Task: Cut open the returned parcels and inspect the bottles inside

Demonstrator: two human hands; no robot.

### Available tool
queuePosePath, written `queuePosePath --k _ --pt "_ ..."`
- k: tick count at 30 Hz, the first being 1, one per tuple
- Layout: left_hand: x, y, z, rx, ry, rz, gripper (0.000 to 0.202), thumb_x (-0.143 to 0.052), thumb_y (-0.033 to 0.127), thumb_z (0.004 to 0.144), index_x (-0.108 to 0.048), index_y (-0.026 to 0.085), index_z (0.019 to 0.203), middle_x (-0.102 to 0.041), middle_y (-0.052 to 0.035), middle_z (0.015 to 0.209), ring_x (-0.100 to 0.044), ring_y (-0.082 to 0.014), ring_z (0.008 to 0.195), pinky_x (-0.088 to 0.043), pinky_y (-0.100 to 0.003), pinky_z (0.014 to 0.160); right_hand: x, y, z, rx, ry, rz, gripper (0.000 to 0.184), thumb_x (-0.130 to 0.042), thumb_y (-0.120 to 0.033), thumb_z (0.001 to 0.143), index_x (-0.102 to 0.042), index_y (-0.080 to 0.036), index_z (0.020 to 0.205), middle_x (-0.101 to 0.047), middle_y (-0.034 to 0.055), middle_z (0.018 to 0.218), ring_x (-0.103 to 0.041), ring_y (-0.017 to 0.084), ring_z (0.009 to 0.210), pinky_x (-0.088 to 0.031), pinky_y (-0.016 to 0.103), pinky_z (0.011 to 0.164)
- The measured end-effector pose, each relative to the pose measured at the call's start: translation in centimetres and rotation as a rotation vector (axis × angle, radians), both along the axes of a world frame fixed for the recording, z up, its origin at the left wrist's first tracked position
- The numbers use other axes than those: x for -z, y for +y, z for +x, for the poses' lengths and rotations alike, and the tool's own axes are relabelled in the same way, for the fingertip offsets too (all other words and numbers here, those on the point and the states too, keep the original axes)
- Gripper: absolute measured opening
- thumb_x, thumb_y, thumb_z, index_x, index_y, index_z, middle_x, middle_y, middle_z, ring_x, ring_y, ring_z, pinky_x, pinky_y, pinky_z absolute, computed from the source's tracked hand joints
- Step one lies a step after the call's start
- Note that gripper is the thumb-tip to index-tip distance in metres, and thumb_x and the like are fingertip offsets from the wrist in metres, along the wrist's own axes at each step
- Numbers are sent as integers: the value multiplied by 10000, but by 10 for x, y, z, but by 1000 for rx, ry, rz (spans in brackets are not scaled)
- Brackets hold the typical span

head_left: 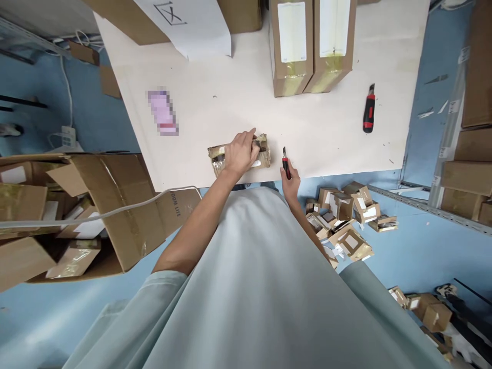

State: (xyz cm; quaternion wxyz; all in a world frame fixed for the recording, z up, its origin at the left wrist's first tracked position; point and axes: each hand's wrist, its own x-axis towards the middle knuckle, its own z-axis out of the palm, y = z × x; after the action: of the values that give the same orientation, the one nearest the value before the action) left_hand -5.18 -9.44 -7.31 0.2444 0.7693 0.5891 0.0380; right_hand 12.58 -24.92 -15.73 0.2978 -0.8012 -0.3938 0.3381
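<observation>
"What's nearest the shirt?"

"The right hand, closed around a red-and-black cutter, blade bare and pointing away from the body, apart from the carton."

"And the left?"

"The left hand lies across a small taped carton at the table's near edge, fingers bent over it. Whether it grips or merely presses, I can't tell."

"Which step is this?"

"Steadying the carton with the cutter ready, I'd judge. The next move calls for a firm hold and fingers kept off the blade's line."

"Farther out?"

"A second cutter lies to the right; beyond, two taped boxes stand side by side."
</observation>
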Motion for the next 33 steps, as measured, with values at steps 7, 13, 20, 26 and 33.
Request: queuePosePath --k 7,13,20,26,33 --pt "-15 14 -10 125 -61 -38 623 -520 292 1028 -597 155 1631 -723 -202 1485 -654 -398 1388 -566 -565 1161 14 10 45 -141 -181 -36 629 -513 -558 1118 -652 -192 1611 -732 164 1213 -720 293 1069 -619 436 995" --pt "-21 0 -73 -24 -146 29 638 -653 488 1056 -577 246 1641 -606 -177 1655 -508 -423 1587 -403 -643 1350 34 46 61 -264 -316 -110 634 -517 -335 1049 -612 -83 1623 -639 228 1320 -705 316 1105 -620 495 1023" --pt "8 -17 -129 -407 -377 -67 656 -608 648 1092 -569 260 1620 -748 -181 1446 -696 -351 1405 -598 -529 1173 -8 75 56 -445 -299 98 516 -434 -402 1152 -687 -164 1534 -662 233 1382 -623 374 1369 -521 627 1207" --pt "36 4 -128 -542 -452 -91 589 -667 617 1069 -664 209 1493 -814 -153 1212 -762 -323 1202 -626 -471 1081 -70 96 11 -1034 -332 136 602 -739 -451 1082 -615 -223 1626 -666 200 1539 -499 430 1557 -387 704 1327" --pt "44 41 -142 -567 -485 -42 504 -720 547 1037 -716 184 1387 -800 -108 1044 -770 -287 1067 -619 -478 1084 -80 104 -29 -1029 -540 130 290 -651 -204 1084 -719 -177 1364 -700 158 1254 -608 356 1341 -335 705 1377"
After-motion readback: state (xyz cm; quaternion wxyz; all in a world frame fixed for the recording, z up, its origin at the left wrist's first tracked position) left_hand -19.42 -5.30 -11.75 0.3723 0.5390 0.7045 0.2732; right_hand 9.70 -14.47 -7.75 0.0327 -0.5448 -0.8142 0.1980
